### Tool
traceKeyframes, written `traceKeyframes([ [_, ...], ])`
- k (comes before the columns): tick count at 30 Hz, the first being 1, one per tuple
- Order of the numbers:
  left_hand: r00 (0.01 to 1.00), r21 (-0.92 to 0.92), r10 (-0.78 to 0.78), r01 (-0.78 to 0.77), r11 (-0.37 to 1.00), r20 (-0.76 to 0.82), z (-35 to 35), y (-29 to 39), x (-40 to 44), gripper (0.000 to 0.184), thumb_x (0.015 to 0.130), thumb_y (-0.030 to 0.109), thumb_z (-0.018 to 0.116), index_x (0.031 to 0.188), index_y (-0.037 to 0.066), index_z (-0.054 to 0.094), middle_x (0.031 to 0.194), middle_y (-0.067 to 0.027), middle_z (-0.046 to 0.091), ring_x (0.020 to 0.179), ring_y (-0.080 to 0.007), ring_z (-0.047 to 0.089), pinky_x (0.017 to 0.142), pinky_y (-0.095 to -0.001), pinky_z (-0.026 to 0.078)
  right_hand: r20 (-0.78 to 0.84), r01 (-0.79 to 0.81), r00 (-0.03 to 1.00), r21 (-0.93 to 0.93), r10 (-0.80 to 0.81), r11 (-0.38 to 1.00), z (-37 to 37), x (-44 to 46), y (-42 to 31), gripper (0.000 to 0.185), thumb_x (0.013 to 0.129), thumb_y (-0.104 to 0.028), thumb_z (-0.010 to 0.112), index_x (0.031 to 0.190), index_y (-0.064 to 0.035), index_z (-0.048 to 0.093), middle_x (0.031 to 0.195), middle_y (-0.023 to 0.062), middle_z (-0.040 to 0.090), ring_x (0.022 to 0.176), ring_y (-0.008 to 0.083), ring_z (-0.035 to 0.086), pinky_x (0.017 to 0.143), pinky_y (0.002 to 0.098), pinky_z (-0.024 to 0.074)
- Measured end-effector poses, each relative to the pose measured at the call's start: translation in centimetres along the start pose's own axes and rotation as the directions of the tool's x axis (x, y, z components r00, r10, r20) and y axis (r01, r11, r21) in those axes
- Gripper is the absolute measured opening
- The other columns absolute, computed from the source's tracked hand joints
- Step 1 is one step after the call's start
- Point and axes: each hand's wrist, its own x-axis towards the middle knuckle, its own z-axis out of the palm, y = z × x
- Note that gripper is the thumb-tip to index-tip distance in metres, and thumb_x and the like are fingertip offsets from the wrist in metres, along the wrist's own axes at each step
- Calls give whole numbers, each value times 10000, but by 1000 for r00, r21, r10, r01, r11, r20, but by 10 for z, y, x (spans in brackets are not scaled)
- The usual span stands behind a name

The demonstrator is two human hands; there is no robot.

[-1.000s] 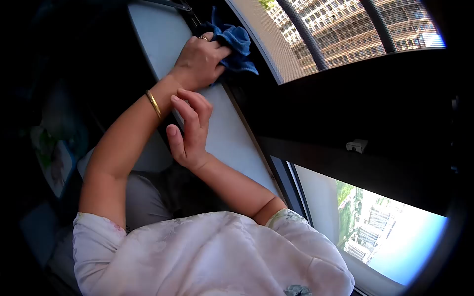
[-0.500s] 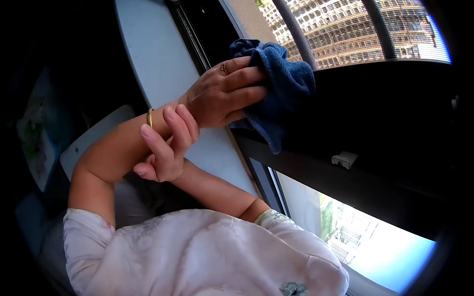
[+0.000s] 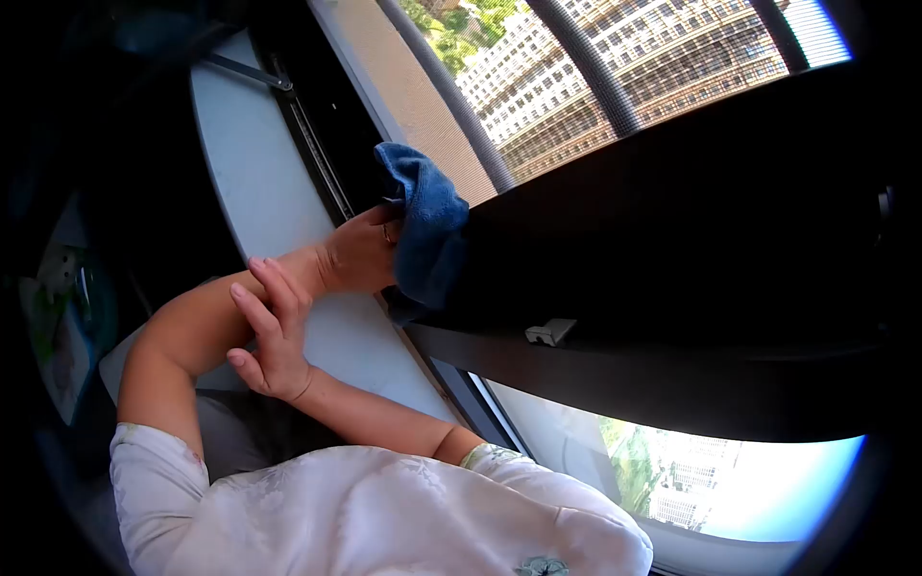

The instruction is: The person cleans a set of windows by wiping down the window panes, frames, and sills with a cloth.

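Note:
A blue cloth (image 3: 429, 226) is bunched in my left hand (image 3: 363, 252), which presses it to the dark window frame near the lower corner of the screened window. Its fingers are mostly hidden by the cloth; a ring shows on one of them. My right hand (image 3: 279, 341) holds nothing. Its fingers are spread and lie over or just in front of my left forearm; whether they touch it I cannot tell.
Beyond the screened window (image 3: 576, 86) stand tall buildings, with dark bars across it. A small metal latch (image 3: 550, 332) sits on the dark frame (image 3: 653, 384). Below is a bright lower pane (image 3: 711, 480). A pale sill (image 3: 254, 163) runs along the left.
The view has shifted, so the window and latch sit further left. My left hand has slid the cloth somewhat down along the frame. My right hand's fingers have straightened a little.

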Motion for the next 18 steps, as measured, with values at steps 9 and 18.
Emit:
traceKeyframes([
  [9, 981, 31, 49, -44, 999, -189, -33, -25, 60, 379, 870, 255, 513, 1216, 106, 561, 1334, -62, 490, 1277, -252, 423, 1098, -424, 328, -110, 102, 987, -160, -120, 982, 6, -7, 1, 558, 941, -482, 413, 1288, -55, 503, 1414, 233, 347, 1314, 409, 282, 1068, 493, 224],
  [18, 919, 367, 229, -102, 925, -321, -143, -76, 194, 478, 864, 352, 557, 1290, 136, 527, 1424, -82, 415, 1332, -298, 361, 1127, -468, 261, -60, -51, 997, 19, 52, 999, 7, -2, 5, 549, 944, -389, 475, 1360, -38, 404, 1463, 243, 245, 1350, 416, 230, 1103, 493, 190],
])
